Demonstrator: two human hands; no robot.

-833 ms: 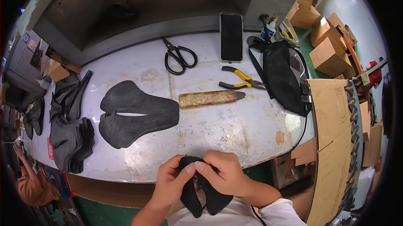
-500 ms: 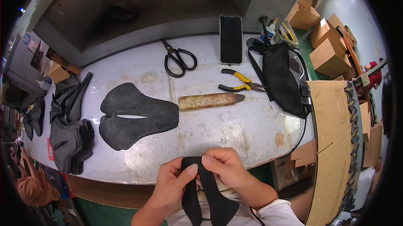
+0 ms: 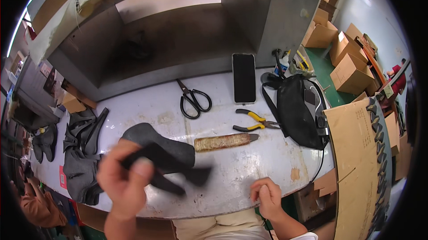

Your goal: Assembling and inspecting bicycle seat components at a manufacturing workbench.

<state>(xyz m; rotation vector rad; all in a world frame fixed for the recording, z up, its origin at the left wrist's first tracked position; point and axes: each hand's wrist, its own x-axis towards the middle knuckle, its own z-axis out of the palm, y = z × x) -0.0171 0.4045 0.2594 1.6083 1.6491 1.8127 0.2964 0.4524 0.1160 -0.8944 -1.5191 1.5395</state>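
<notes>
Over the left part of the table my left hand (image 3: 127, 182) is closed on a black forked piece of soft sheet material (image 3: 198, 176), blurred by motion. Below it lies a dark grey saddle-shaped piece (image 3: 141, 133), partly covered by the hand and the black piece. My right hand (image 3: 268, 198) hovers by the table's front edge with fingers curled in and nothing visible in them. A knife with a tape-wrapped handle (image 3: 222, 142) rests beyond, near yellow-and-black pliers (image 3: 256, 121) and black-handled scissors (image 3: 194, 100).
Stacked dark grey cut pieces (image 3: 82, 173) sit at the table's left side. A phone (image 3: 244, 79) leans at the back, with a black bag (image 3: 298, 110) to its right. A grey metal shelf (image 3: 178, 57) bounds the far edge. Cardboard (image 3: 354, 164) stands at the right.
My left hand has carried the black piece from in front of me leftward over the saddle-shaped piece. My right hand has let go of it and moved right. The view has tilted up.
</notes>
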